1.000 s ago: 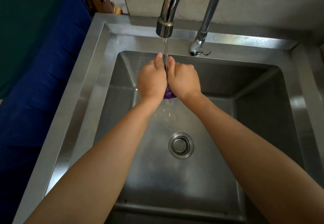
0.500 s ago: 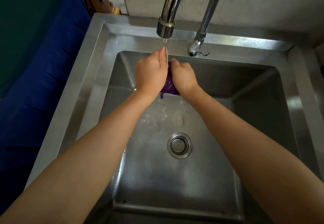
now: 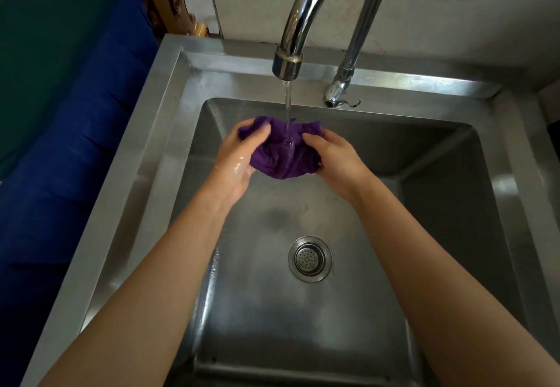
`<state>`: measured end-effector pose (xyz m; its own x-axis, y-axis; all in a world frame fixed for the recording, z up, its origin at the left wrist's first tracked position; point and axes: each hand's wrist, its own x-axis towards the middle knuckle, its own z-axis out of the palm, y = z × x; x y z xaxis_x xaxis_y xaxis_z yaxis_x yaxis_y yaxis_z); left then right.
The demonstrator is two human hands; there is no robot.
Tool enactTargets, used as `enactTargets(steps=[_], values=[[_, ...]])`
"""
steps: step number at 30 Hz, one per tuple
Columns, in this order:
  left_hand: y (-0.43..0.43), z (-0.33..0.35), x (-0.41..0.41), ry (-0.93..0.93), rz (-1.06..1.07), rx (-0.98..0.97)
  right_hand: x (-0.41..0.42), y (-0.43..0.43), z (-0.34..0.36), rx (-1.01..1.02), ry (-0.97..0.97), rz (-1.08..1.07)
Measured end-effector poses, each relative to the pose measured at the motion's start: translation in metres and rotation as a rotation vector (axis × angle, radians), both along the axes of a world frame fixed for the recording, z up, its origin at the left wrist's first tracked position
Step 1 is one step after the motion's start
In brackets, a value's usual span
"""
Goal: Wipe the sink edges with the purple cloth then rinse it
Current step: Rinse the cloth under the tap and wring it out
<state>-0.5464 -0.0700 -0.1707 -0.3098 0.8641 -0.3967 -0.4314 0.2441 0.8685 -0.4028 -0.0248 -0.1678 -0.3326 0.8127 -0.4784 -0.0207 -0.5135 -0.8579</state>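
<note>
The purple cloth (image 3: 281, 151) is bunched and wet, spread between both hands over the steel sink (image 3: 169, 132). A thin stream of water (image 3: 287, 98) runs from the chrome tap (image 3: 286, 65) straight onto the cloth's middle. My left hand (image 3: 236, 159) grips the cloth's left side, thumb on top. Gripping the right side is my right hand (image 3: 333, 159). Both hands hover above the basin, near its back wall.
A second chrome pipe (image 3: 342, 83) rises behind the tap at the sink's back rim. The round drain strainer (image 3: 310, 259) sits in the basin floor below the hands. Blue and green fabric (image 3: 75, 114) lies left of the sink.
My hands, pressed together around the balled cloth, have moved apart. The cloth now spreads open between them under the running water.
</note>
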Motion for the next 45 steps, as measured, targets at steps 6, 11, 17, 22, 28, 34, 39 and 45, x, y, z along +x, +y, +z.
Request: enactTargets(steps=[6,11,17,22,28,34,39,45], values=[[-0.003,-0.004,-0.002,-0.052,0.030,0.116,0.013,-0.002,0.004,0.061,-0.101,0.107],[-0.010,-0.016,0.003,-0.143,0.043,-0.002,0.008,-0.005,0.012,0.340,-0.034,0.033],[-0.012,-0.029,-0.002,-0.682,-0.097,-0.225,0.004,-0.004,0.017,0.606,-0.028,0.162],[0.004,-0.016,-0.002,-0.759,0.088,-0.115,0.017,-0.004,-0.003,0.786,-0.287,0.217],[0.017,-0.008,0.018,-0.504,0.153,-0.100,0.017,-0.022,-0.024,0.308,-0.169,-0.091],[0.016,-0.007,0.018,-0.469,0.074,0.023,0.020,-0.025,-0.021,-0.194,0.523,-0.336],[0.012,0.001,0.014,-0.382,-0.007,0.060,0.010,-0.004,-0.009,-0.073,0.179,-0.032],[0.016,-0.006,0.020,0.136,0.291,-0.057,-0.005,-0.009,-0.003,0.636,-0.703,0.308]])
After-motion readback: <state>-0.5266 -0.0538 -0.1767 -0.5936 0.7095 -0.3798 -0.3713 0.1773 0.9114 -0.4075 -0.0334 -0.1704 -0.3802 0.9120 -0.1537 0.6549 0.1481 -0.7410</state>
